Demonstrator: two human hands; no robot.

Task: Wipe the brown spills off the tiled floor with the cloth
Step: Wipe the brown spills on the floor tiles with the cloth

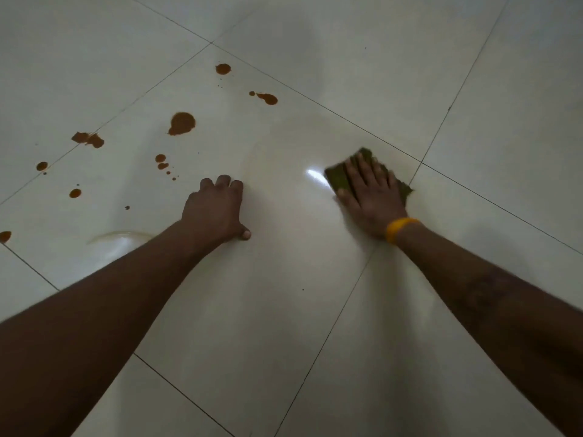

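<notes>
Right hand [369,193] is covering most of the cloth [339,179]; its edges are showing blurred. Left edge is cutting off one brown spill [4,236]. Both forearms are running out of frame.

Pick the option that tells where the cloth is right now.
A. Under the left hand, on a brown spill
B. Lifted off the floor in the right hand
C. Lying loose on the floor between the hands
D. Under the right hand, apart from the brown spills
D: the right hand presses the cloth flat on the tiles, while the brown spills lie off beyond the left hand.
</notes>
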